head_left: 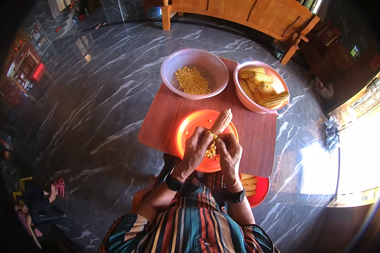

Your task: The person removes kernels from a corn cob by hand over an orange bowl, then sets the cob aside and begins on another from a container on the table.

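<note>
A corn cob [222,121] slants up and away over an orange plate [182,131], its far part stripped bare and some yellow kernels left at the near end. My left hand [195,148] is closed round that near end, fingers wrapped and thumb against the kernels. My right hand [229,152] is closed on it from the other side, with its thumb at the kernels; its fingertips are partly hidden. Loose corn kernels [210,152] lie in the plate below my hands, and a few are scattered near its far rim.
On the brown table [164,116], a pale basin [169,80] of kernels stands far left and a pink basin [238,90] of unshelled cobs far right. A red container [264,189] with cobs is below the table's right edge. A wooden bench [240,14] stands beyond; another person's foot [52,194] shows left.
</note>
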Motion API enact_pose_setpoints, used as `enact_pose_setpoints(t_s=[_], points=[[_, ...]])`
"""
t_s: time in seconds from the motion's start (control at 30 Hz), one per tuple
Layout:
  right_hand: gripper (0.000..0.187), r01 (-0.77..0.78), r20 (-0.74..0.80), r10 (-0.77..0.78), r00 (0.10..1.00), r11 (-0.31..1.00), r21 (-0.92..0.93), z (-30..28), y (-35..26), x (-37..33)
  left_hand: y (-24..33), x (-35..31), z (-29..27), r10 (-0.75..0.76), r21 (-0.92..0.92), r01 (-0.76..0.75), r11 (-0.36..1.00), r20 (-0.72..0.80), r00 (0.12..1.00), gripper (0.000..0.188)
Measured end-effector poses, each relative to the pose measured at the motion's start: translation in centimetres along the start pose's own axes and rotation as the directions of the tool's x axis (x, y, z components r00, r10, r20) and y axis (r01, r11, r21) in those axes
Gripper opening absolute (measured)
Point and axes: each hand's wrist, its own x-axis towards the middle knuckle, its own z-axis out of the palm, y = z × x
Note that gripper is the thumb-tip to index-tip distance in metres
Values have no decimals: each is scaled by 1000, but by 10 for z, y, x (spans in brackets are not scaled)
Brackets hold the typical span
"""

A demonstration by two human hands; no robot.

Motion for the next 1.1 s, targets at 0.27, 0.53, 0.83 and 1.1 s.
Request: enact_pose_setpoints(t_s=[0.27,0.53,0.83,1.1], points=[[16,-89,-60,92,994,995,53,4,16,0,-16,0,1,45,38,-44,998,-21,999,16],[17,-265,-18,282,959,919,292,2,19,3,-21,5,-3,-83,-84,77,993,-76,994,20],[16,-182,-55,175,983,971,-154,-30,62,7,-12,7,-8,-218,-302,185,935,-77,973,26],[12,40,-103,-65,993,974,-221,-7,2,-4,-4,3,-4,-241,-171,231,958,-41,970,28]])
